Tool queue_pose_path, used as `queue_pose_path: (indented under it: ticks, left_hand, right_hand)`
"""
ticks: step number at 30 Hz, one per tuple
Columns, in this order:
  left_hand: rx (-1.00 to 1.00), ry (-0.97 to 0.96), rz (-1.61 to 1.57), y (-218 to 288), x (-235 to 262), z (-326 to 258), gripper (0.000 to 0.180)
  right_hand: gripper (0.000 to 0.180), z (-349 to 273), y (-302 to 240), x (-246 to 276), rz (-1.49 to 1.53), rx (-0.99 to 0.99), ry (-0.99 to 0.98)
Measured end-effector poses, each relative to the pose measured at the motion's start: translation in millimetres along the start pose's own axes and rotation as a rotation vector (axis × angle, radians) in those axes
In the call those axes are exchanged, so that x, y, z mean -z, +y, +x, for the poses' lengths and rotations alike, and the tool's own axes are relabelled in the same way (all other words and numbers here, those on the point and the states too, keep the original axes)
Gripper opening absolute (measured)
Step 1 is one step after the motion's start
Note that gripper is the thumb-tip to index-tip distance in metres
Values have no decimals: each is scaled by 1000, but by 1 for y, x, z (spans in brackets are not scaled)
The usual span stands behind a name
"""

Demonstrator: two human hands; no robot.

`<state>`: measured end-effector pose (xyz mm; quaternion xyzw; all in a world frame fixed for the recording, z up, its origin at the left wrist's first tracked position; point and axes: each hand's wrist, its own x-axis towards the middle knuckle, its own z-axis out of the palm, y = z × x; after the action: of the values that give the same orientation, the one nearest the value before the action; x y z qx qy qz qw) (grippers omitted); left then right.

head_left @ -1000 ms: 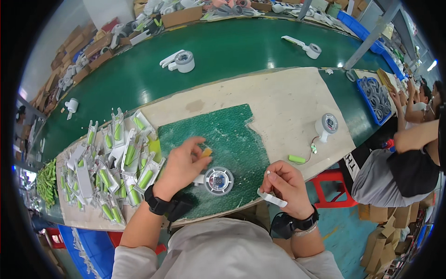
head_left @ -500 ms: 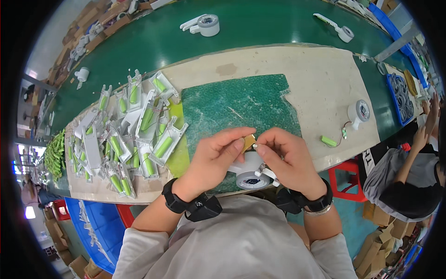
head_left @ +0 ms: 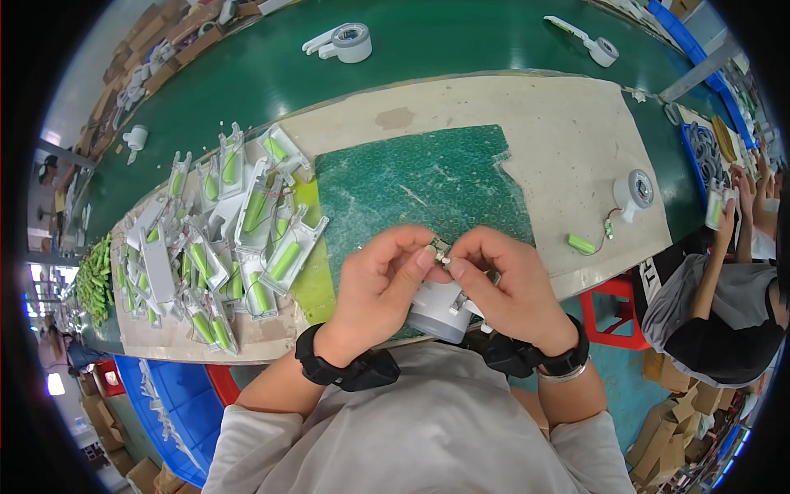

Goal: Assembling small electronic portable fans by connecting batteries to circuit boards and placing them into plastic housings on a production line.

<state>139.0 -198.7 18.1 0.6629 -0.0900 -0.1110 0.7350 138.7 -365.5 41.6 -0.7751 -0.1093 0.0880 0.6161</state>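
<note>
Between my hands is a small circuit board (head_left: 441,244), its green side with components showing. My left hand (head_left: 372,280) is closed, pinching the board between thumb and forefinger. Thumb and forefinger of my right hand (head_left: 514,284) close on a tiny white connector (head_left: 446,261) right at the board's edge; whether it is seated there I cannot tell. Below my fingers, by the table's near edge, is a white round housing (head_left: 438,311) with a grey rim. My right fingers partly hide its white arm.
Left lies a heap of white plastic shells (head_left: 160,263) with green battery cells, beside a pile of green cells (head_left: 97,284). A white round unit (head_left: 634,193) wired to a green cell (head_left: 581,244) sits right. A co-worker's hand (head_left: 724,222) holds a white shell beyond a red stool (head_left: 613,317).
The board has turned from its yellowish face to its green component side. The housing has tilted, so its round printed face no longer shows. A co-worker's hand at right now holds a shell.
</note>
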Motion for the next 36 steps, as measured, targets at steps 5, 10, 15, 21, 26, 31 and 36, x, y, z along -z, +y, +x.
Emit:
queue_pose_path:
  ticks: [5, 10, 15, 21, 26, 31, 36]
  left_hand:
    - [-41, 0, -39, -1, -1, -1, 14]
    - [-56, 15, -86, -4, -1, -2, 14]
    - [-117, 20, -58, -6, -3, -2, 13]
    - [-328, 141, 371, -5, 1, 0, 12]
    - [-504, 161, 559, 1, -3, 2, 12]
    - [-553, 128, 607, 3, -4, 0, 12]
    - [-556, 96, 657, 6, -1, -1, 12]
  right_hand:
    - [6, -1, -2, -2, 1, -1, -1]
    - [6, -1, -4, -4, -24, 5, 29]
    - [6, -1, -6, -2, -57, -33, 18]
    - [4, -9, -6, -15, -156, 34, 136]
    - [8, -21, -3, -29, -130, 83, 308]
    - [7, -26, -4, -35, -134, 73, 348]
    - [6, -25, -9, -37, -149, 47, 349]
